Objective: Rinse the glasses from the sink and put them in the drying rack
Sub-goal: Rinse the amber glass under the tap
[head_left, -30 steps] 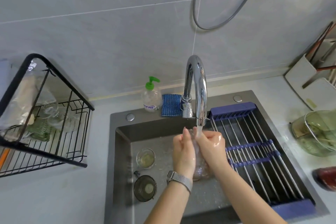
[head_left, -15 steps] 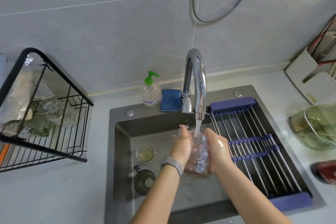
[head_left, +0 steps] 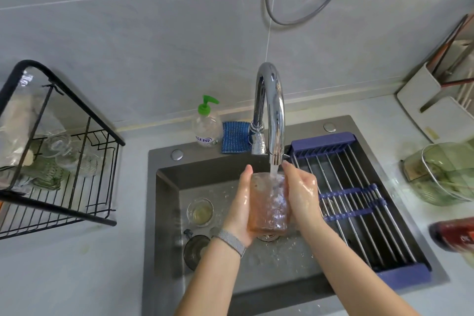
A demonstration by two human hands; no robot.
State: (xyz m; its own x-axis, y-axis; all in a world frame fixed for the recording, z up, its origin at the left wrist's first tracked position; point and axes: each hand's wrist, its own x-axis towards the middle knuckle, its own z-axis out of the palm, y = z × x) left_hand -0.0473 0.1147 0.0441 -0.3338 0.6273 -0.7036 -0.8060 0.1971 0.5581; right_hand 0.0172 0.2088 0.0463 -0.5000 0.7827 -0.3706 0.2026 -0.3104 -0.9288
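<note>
Cupping the amber glass [head_left: 269,202] from both sides, the left hand [head_left: 239,204] and right hand [head_left: 302,194] hold it mouth-up under the faucet [head_left: 272,110] stream so water fills it, above the sink [head_left: 166,187]; the drying rack [head_left: 59,161] waits far left.

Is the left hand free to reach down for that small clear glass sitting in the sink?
Probably not right now: the left hand is gripping the amber glass under the tap, together with the right hand. The small clear glass lies close beside it with nothing covering it, so it looks reachable once the hand lets go.
</note>
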